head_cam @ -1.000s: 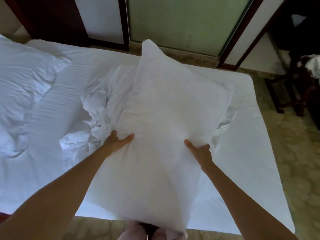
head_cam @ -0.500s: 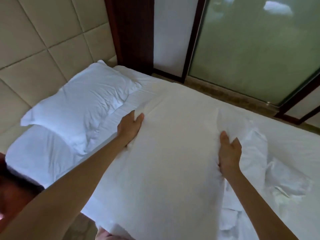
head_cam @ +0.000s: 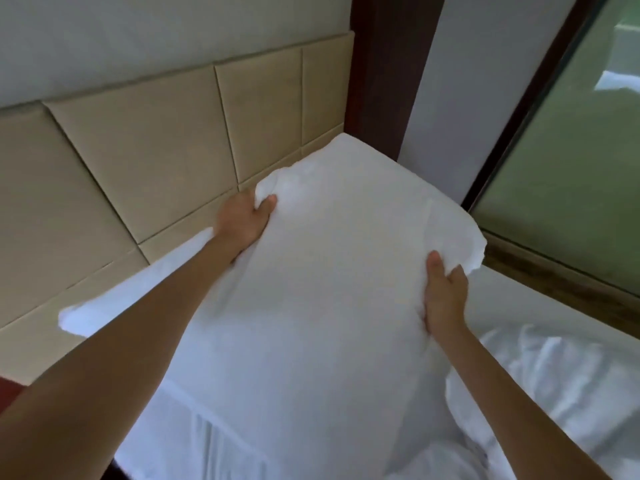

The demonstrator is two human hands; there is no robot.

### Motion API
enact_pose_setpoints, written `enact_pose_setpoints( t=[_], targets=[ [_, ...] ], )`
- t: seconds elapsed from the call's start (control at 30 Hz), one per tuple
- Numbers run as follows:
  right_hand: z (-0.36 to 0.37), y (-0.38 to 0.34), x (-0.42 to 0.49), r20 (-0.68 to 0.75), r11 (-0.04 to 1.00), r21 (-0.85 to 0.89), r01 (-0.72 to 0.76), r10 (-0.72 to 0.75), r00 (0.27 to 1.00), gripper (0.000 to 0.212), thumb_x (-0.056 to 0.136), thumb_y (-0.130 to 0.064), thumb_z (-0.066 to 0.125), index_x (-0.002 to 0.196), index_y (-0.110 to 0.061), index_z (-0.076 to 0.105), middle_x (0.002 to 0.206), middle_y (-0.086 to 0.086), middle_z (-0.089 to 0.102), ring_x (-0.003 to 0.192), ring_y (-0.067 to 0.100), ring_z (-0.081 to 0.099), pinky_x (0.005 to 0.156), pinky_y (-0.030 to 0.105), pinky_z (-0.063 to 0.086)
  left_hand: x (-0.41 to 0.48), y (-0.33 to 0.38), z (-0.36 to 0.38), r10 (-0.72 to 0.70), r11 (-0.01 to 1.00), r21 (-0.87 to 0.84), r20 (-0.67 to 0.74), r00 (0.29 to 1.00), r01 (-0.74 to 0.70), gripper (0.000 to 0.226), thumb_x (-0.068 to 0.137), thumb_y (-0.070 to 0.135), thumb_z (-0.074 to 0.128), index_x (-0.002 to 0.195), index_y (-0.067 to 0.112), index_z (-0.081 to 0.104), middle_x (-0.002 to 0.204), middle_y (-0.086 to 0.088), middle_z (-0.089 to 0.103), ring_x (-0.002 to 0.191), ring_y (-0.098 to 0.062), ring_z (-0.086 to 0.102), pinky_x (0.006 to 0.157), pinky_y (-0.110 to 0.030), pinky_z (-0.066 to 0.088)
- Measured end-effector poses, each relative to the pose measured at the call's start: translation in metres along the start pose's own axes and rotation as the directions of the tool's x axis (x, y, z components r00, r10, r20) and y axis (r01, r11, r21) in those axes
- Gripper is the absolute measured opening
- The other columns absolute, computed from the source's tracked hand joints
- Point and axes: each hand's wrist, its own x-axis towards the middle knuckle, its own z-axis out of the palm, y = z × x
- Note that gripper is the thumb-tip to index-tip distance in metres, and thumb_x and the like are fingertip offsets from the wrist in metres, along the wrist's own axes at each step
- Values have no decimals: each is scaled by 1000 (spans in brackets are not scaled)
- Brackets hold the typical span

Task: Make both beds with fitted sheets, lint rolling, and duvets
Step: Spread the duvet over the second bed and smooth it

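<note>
Now the white pillow (head_cam: 311, 289) is held up over the head end of the bed (head_cam: 221, 441), its far end reaching toward the bed's far head corner, close to the padded headboard (head_cam: 145, 157). The left hand (head_cam: 242, 220) is closed on the pillow's far left corner, thumb on top and fabric bunched in the grip. The right hand (head_cam: 445, 299) is closed on the right edge near the far corner, thumb up and fingers wrapped beneath. Under the pillow, along the headboard edge, a second white pillow (head_cam: 114, 299) appears to lie already; only a strip of it shows beside the left forearm. A rumpled mass of white bedding (head_cam: 554, 382), perhaps the duvet, is heaped toward the right side of the bed. Past the far edge stand a dark wooden post (head_cam: 384, 64) and a frosted glass panel (head_cam: 571, 168).

By my reading, the step in hand is setting this pillow at the head of the bed. The next move calls for lowering it square to the headboard, releasing both corners together, then smoothing the case so it lies flat.
</note>
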Motion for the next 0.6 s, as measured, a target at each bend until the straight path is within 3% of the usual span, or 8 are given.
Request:
enact_pose_setpoints(
  t=[0.1, 0.17, 0.2, 0.3, 0.37, 0.43, 0.53, 0.6],
  targets=[
    [66, 14, 38, 146, 940, -332, -84, 139, 979, 45, 97, -34, 48, 124, 2, 48, 119, 21, 56, 109, 35, 55, 94, 44, 45, 65, -50, 5, -44, 983, 182, 129, 991, 20, 54, 97, 41, 40, 146, 21, 28, 145, -11, 42, 131, -34, 40, 108, -51, 28],
    [90, 37, 46, 278, 865, -470, -175, 333, 901, 39, 96, -29, 51, 125, -4, 47, 98, 14, 60, 83, 26, 59, 70, 35, 50, 78, -91, 30, -62, 970, 244, 285, 956, -10, 64, 97, 38, 40, 151, 29, 9, 157, -1, 19, 143, -28, 22, 112, -59, 18],
    [94, 49, 43, 329, 828, -519, -212, 422, 845, 33, 96, -28, 52, 122, -8, 49, 88, 8, 58, 71, 20, 56, 61, 28, 45, 71, -110, 50, -72, 972, 234, 359, 931, -15, 65, 97, 36, 41, 152, 30, 5, 159, 1, 12, 145, -26, 16, 112, -59, 16],
    [91, 91, 20, 397, 720, -659, -217, 577, 714, 15, 97, -29, 50, 105, -17, 53, 83, -1, 56, 67, 11, 55, 59, 23, 39, 16, -158, 112, -152, 983, 172, 557, 817, 65, 63, 98, 32, 41, 152, 25, 8, 160, -1, 6, 146, -23, 11, 113, -54, 21],
    [79, 115, 5, 410, 662, -720, -209, 649, 641, 10, 97, -30, 50, 99, -22, 53, 87, -1, 58, 71, 9, 57, 61, 21, 41, -25, -174, 141, -213, 970, 227, 623, 753, 86, 62, 99, 30, 41, 152, 23, 8, 160, -1, -6, 147, -23, -1, 112, -55, 25],
    [62, 134, -4, 394, 611, -761, -219, 703, 591, 10, 96, -31, 50, 98, -23, 54, 89, -2, 59, 70, 8, 58, 60, 20, 41, -58, -172, 159, -198, 968, 242, 590, 783, 62, 63, 99, 26, 43, 152, 21, 10, 159, 0, -13, 147, -24, -9, 106, -55, 32],
    [33, 152, -11, 336, 575, -775, -261, 725, 601, 9, 96, -29, 50, 98, -21, 54, 89, -1, 59, 70, 8, 57, 60, 21, 40, -89, -150, 173, -116, 985, 171, 488, 865, 36, 48, 97, 21, 44, 144, 16, 33, 159, -6, 6, 146, -24, 6, 104, -48, 39],
    [10, 155, -15, 301, 572, -768, -287, 718, 628, 7, 96, -26, 49, 95, -21, 54, 87, -1, 58, 68, 8, 56, 60, 21, 38, -103, -130, 182, -45, 998, 69, 511, 858, 11, 39, 96, 16, 45, 136, 15, 45, 151, -6, 30, 140, -22, 28, 106, -38, 35]
  ],
)
